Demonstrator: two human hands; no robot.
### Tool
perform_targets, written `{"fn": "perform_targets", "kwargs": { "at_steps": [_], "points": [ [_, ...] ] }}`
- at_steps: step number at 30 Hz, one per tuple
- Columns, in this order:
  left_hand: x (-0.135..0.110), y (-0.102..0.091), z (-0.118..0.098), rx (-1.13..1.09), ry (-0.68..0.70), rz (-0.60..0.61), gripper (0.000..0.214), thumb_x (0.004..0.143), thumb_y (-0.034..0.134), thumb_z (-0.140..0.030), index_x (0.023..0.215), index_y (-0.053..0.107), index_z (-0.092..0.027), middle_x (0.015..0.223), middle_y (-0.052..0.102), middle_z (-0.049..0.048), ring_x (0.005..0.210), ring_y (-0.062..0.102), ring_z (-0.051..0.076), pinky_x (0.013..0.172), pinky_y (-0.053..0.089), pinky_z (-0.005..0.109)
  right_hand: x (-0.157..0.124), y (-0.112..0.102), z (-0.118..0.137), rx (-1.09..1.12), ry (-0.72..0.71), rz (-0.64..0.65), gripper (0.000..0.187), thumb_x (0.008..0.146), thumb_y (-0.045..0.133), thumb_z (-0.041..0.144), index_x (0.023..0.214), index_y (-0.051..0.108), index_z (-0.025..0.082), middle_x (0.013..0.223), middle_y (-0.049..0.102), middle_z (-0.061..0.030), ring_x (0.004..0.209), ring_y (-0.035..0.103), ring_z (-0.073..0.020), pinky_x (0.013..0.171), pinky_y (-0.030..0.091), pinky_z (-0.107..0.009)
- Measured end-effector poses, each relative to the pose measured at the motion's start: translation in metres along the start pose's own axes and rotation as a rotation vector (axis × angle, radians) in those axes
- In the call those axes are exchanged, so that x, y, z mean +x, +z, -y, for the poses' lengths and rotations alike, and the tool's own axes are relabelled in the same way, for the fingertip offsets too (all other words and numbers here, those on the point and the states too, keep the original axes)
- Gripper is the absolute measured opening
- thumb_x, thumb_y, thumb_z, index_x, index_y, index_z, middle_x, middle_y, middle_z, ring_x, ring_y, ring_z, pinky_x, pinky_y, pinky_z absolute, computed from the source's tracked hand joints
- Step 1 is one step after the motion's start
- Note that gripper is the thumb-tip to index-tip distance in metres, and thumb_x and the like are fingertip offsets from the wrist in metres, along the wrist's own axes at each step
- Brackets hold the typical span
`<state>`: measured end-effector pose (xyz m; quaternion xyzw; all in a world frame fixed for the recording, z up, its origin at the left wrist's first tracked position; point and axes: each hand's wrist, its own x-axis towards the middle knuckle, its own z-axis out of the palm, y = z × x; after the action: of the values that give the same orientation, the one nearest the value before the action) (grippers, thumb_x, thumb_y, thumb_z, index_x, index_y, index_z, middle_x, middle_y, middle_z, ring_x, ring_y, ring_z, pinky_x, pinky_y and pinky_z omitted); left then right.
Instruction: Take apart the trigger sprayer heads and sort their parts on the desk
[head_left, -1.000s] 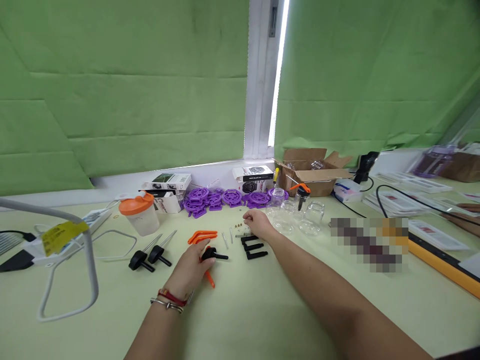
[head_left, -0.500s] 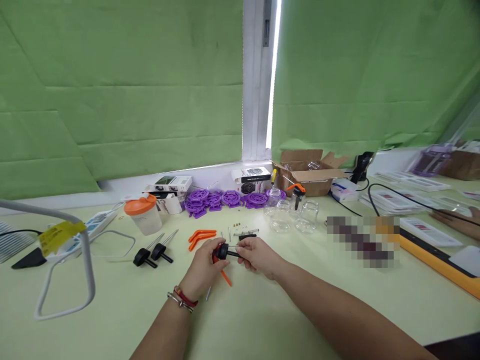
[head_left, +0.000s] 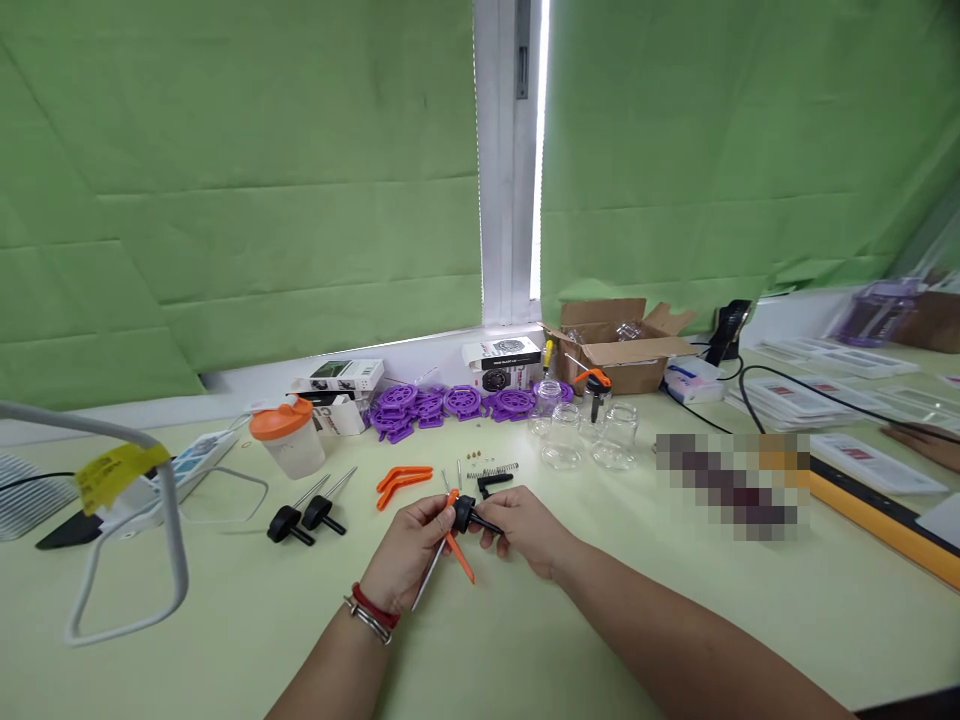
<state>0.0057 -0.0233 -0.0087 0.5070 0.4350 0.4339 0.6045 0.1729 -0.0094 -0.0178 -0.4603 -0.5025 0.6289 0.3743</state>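
Near the middle of the table, my left hand (head_left: 415, 545) is closed on a black pump head (head_left: 464, 513) fitted with an orange lever (head_left: 462, 562). A thin metal tube (head_left: 428, 583) slants down from it past my left fingers. The fingers of my right hand (head_left: 527, 528) are closed around the black spout on the pump head's right side; their tips are partly hidden. Just beyond my hands lie springs (head_left: 504, 470), a black angled part (head_left: 493, 483), small brass pieces (head_left: 475, 456) and a thin metal pin (head_left: 460, 472). Two loose orange levers (head_left: 405, 474) rest to the left.
Two black pump heads with metal tubes (head_left: 286, 523) lie left, near an orange-lidded cup (head_left: 286, 437) and a grey wire frame (head_left: 180, 560). Behind are purple plastic discs (head_left: 461, 400), clear jars (head_left: 561, 440) and a cardboard box (head_left: 630, 350). Another person's hand (head_left: 926, 440) shows far right.
Both hands have shifted slightly nearer and right, and the pump head has turned, showing more of the orange lever and metal tube. The thin pin seen at my right fingertips is no longer visible.
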Motion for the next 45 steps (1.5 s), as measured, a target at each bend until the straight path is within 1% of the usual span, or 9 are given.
{"fn": "perform_targets", "kwargs": {
  "at_steps": [4, 8, 15, 21, 26, 33, 39, 42, 45],
  "points": [
    [-0.003, 0.003, -0.002, -0.038, -0.019, 0.046, 0.031, 0.078, 0.058, -0.045, 0.076, 0.064, -0.015, 0.066, 0.062, 0.0021, 0.065, 0.053, 0.015, 0.056, 0.037, 0.024, 0.001, -0.002, -0.002, -0.024, 0.043, 0.058, 0.016, 0.071, 0.057, 0.028, 0.064, 0.057, 0.014, 0.06, 0.061, -0.0016, 0.04, 0.047, -0.0069, 0.034, 0.03, -0.018],
    [-0.002, 0.007, -0.003, 0.004, -0.048, -0.097, 0.028, 0.074, 0.062, -0.043, 0.069, 0.058, -0.015, 0.059, 0.059, -0.001, 0.054, 0.049, 0.011, 0.05, 0.034, 0.022, 0.003, 0.001, -0.009, -0.051, 0.006, 0.034, 0.015, 0.073, 0.057, 0.028, 0.069, 0.054, 0.015, 0.046, 0.052, 0.0036, 0.036, 0.044, -0.0069, 0.034, 0.032, -0.018],
    [0.005, 0.01, 0.011, 0.011, -0.025, -0.098, 0.028, 0.072, 0.059, -0.045, 0.069, 0.049, -0.019, 0.049, 0.056, -0.0026, 0.047, 0.054, 0.015, 0.05, 0.04, 0.026, 0.001, 0.011, -0.005, 0.172, 0.003, 0.111, 0.051, 0.068, 0.061, 0.024, 0.116, 0.044, 0.019, 0.086, 0.06, -0.0012, 0.051, 0.058, -0.0102, 0.039, 0.043, -0.022],
    [0.007, -0.002, 0.012, 0.137, -0.081, -0.102, 0.025, 0.069, 0.061, -0.04, 0.064, 0.049, -0.018, 0.053, 0.057, -0.0026, 0.047, 0.052, 0.011, 0.049, 0.038, 0.023, 0.001, 0.013, -0.007, -0.001, -0.042, 0.19, 0.031, 0.072, 0.064, 0.036, 0.093, 0.059, 0.014, 0.068, 0.06, -0.0003, 0.045, 0.053, -0.0073, 0.036, 0.035, -0.017],
    [0.012, -0.021, 0.005, 0.154, -0.097, -0.322, 0.021, 0.07, 0.055, -0.039, 0.065, 0.049, -0.019, 0.066, 0.06, 0.0012, 0.054, 0.056, 0.014, 0.045, 0.036, 0.023, 0.004, -0.002, -0.007, -0.006, 0.045, 0.108, 0.022, 0.069, 0.063, 0.03, 0.084, 0.056, 0.015, 0.061, 0.059, 0.0018, 0.04, 0.051, -0.0079, 0.032, 0.032, -0.018],
    [0.03, -0.04, 0.006, 0.965, -0.036, -0.554, 0.028, 0.077, 0.046, -0.034, 0.052, 0.044, -0.021, 0.051, 0.05, -0.0011, 0.053, 0.05, 0.014, 0.05, 0.035, 0.026, 0.003, -0.011, -0.008, -0.106, 0.146, 0.147, 0.017, 0.069, 0.06, 0.026, 0.082, 0.058, 0.016, 0.057, 0.058, 0.0024, 0.038, 0.05, -0.0066, 0.031, 0.028, -0.016],
    [0.065, -0.03, 0.004, 1.092, -0.12, -0.483, 0.02, 0.07, 0.056, -0.027, 0.052, 0.05, -0.019, 0.052, 0.058, 0.0033, 0.055, 0.057, 0.018, 0.05, 0.036, 0.027, 0.002, -0.008, -0.011, -0.143, 0.115, 0.183, 0.019, 0.069, 0.061, 0.026, 0.085, 0.059, 0.016, 0.058, 0.057, 0.0038, 0.039, 0.051, -0.0065, 0.031, 0.029, -0.016],
    [0.079, -0.02, 0.003, 1.13, -0.121, -0.479, 0.008, 0.071, 0.057, -0.023, 0.073, 0.057, -0.015, 0.066, 0.066, 0.008, 0.061, 0.062, 0.02, 0.052, 0.038, 0.026, 0.0, -0.007, -0.009, -0.128, 0.113, 0.181, 0.02, 0.068, 0.061, 0.025, 0.085, 0.058, 0.016, 0.059, 0.058, 0.0035, 0.039, 0.052, -0.0063, 0.031, 0.029, -0.016],
    [0.086, -0.01, 0.001, 1.175, -0.081, -0.476, 0.024, 0.071, 0.058, -0.02, 0.094, 0.055, -0.013, 0.084, 0.068, 0.0136, 0.076, 0.065, 0.023, 0.058, 0.04, 0.026, -0.003, -0.007, -0.005, -0.12, 0.116, 0.178, 0.02, 0.068, 0.062, 0.024, 0.086, 0.058, 0.015, 0.059, 0.059, 0.0032, 0.038, 0.051, -0.0062, 0.031, 0.028, -0.016]
  ]
}}
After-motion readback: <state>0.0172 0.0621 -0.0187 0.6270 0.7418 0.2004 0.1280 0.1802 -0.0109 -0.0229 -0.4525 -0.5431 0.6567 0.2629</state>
